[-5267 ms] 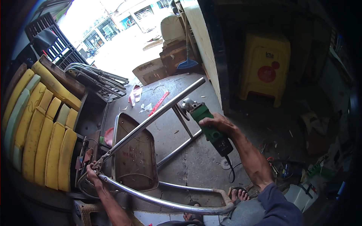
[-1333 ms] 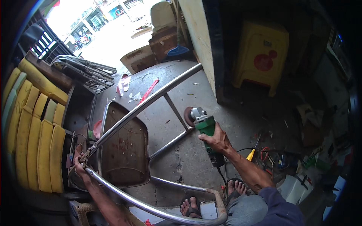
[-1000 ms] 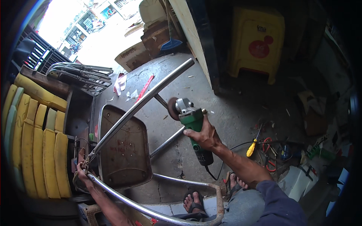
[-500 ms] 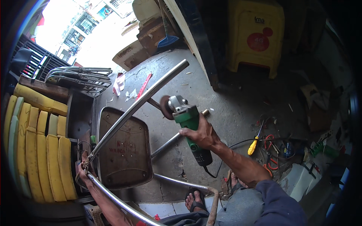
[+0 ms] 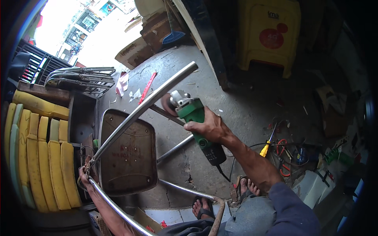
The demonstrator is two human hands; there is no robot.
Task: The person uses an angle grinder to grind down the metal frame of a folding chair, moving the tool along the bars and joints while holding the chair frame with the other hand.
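A green angle grinder (image 5: pixel 193 112) is in my right hand (image 5: pixel 210 126), with my fingers wrapped round its body. Its reddish-brown disc (image 5: pixel 168 104) is at the metal chair frame (image 5: pixel 145 105), close to where a crossbar meets the long tube; whether they touch I cannot tell. At the far left, my left hand (image 5: pixel 84 177) is closed round the frame near its joint, its fingers partly hidden. The brown seat panel (image 5: pixel 128 153), with several holes, lies beneath the long tube. A curved chrome tube (image 5: pixel 118 211) runs from the joint along my left forearm.
Yellow foam pads (image 5: pixel 39 157) are stacked at the left, below folded metal chair frames (image 5: pixel 80 78). A yellow plastic stool (image 5: pixel 269 39) stands at the back right. On the floor at right lie a yellow screwdriver (image 5: pixel 266 148), red-handled tools (image 5: pixel 283 169) and cables. My sandalled feet are at the bottom.
My right hand has shifted the grinder slightly left and up, bringing its disc closer to the long tube. My left hand still holds the frame. The view has shifted a little.
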